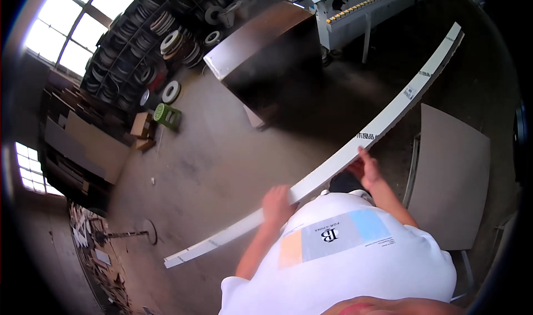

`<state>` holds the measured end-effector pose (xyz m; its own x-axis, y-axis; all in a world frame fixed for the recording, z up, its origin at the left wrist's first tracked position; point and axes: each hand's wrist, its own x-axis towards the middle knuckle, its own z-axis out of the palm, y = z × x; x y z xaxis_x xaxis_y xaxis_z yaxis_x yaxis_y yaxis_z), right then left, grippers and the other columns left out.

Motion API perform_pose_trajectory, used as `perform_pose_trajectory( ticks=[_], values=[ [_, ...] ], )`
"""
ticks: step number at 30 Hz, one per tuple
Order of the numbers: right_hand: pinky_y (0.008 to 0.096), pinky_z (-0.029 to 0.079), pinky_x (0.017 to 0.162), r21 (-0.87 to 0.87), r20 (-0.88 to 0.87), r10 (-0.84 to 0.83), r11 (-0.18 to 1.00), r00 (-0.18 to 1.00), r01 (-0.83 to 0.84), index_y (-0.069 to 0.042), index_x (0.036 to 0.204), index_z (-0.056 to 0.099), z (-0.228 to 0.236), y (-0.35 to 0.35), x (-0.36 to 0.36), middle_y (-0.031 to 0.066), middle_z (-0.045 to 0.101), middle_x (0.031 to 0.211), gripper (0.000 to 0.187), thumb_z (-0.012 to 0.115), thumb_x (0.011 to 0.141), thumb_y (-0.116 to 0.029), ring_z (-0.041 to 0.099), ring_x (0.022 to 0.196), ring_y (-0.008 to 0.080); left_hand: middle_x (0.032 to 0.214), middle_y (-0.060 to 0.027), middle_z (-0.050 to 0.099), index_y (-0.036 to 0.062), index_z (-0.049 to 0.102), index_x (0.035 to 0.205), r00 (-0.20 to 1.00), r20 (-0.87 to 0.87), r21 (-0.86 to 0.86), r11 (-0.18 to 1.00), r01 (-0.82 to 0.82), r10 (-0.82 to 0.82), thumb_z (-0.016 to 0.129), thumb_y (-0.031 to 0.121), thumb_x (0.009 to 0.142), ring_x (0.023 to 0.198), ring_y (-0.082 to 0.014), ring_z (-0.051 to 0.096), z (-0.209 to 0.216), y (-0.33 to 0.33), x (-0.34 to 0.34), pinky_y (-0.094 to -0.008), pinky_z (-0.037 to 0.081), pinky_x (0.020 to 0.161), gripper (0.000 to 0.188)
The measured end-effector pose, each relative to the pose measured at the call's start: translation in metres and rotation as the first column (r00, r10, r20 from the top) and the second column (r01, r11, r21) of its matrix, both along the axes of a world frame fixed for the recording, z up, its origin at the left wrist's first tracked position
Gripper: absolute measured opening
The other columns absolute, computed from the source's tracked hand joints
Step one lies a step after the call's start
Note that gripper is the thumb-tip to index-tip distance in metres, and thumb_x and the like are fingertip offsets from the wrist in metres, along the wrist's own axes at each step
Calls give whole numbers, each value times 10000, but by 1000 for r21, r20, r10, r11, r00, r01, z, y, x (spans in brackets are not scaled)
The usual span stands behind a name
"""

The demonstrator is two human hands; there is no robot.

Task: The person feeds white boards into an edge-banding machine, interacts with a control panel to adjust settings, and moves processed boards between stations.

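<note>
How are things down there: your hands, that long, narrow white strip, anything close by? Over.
Left hand gripping long, narrow white strip. Right hand at its near edge, grip unclear. Large, flat grey panel to the right, apart from strip.

Left hand [277, 205] hides stretch of long white strip [330, 165]; print on sticker [410, 92] too small; grey machine [347, 33] cut off above.

left hand [277, 205]: curled, back upward | right hand [367, 169]: farther forward, loosely bent (forearms [393, 201] bare)
</note>
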<state>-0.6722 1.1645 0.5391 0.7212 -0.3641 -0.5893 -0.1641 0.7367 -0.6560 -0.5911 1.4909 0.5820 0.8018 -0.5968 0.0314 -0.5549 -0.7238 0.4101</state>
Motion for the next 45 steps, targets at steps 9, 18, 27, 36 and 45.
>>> perform_pose_trajectory(
  ticks=[9,18,27,36,45],
  values=[
    [318,575,847,-139,9,-82,987,997,82,-79,1322,603,-15,-155,202,49,678,1180,610,804,880,-448,677,1027,160,1016,-153,682,44,671,1071,998,60,-12,1000,28,-28,903,288,673,990,-361,641,-27,-85,207,-471,522,842,521],
    [367,425,1092,-89,-65,49,995,997,-54,14,1378,589,10,-240,400,131,648,1332,711,797,878,-446,590,1236,241,1000,-161,698,59,682,1070,997,82,98,995,-19,11,877,266,626,995,-375,647,26,-169,406,-479,518,869,528],
    [351,540,875,-138,-77,76,987,994,-86,-125,1161,684,-1,-299,618,32,717,1082,493,749,895,-535,675,998,157,1101,-105,728,77,700,1139,997,71,149,989,5,-15,919,296,614,1038,-308,678,-5,-229,637,-419,541,911,610],
    [341,552,726,-369,-312,250,857,917,-359,-69,1207,679,-9,-364,737,97,735,1022,742,625,878,-732,738,836,208,1074,-100,724,71,691,1111,990,96,134,987,94,-108,905,288,640,1031,-316,670,-16,-287,793,-431,547,881,561],
    [275,499,511,-477,-516,171,757,839,-447,11,894,703,-39,-407,735,83,700,714,663,685,906,-651,653,544,139,1191,-103,676,72,611,1231,984,4,263,950,169,-176,881,357,727,1171,-320,593,-61,-296,834,-458,476,958,639]
  ],
)
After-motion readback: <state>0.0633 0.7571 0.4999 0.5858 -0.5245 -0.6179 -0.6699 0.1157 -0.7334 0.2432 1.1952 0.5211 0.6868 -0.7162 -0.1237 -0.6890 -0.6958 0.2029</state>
